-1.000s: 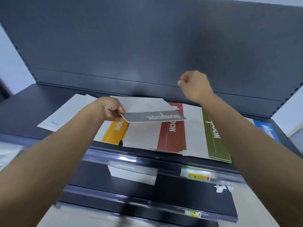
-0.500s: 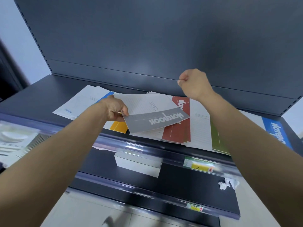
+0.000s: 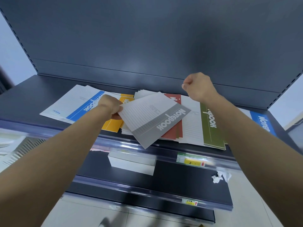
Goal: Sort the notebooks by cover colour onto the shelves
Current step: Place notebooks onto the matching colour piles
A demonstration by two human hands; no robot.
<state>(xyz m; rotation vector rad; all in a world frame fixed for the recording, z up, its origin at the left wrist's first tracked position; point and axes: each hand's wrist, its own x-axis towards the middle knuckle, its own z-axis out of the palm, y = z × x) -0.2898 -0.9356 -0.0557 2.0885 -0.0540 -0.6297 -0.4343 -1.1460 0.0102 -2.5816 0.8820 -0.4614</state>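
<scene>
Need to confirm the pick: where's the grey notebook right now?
Head view, centre: the grey notebook is pinched by the left hand, tilted above the red notebooks, its corner overhanging the top shelf edge.

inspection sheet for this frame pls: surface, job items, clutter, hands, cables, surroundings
Surface: dark top shelf, notebooks spread along it.
Job's things: grey notebook lifted and tilted; blue notebook at left; yellow notebook, red notebook and green notebook in the middle; second blue notebook at far right.
Clutter: white box and crumpled paper on the lower shelf.
Hands: left hand pinches the grey notebook's corner; right hand raised, fisted, empty.
Cables: nothing seen.
Surroundings: price tag on the shelf rail; pale floor below.
</scene>
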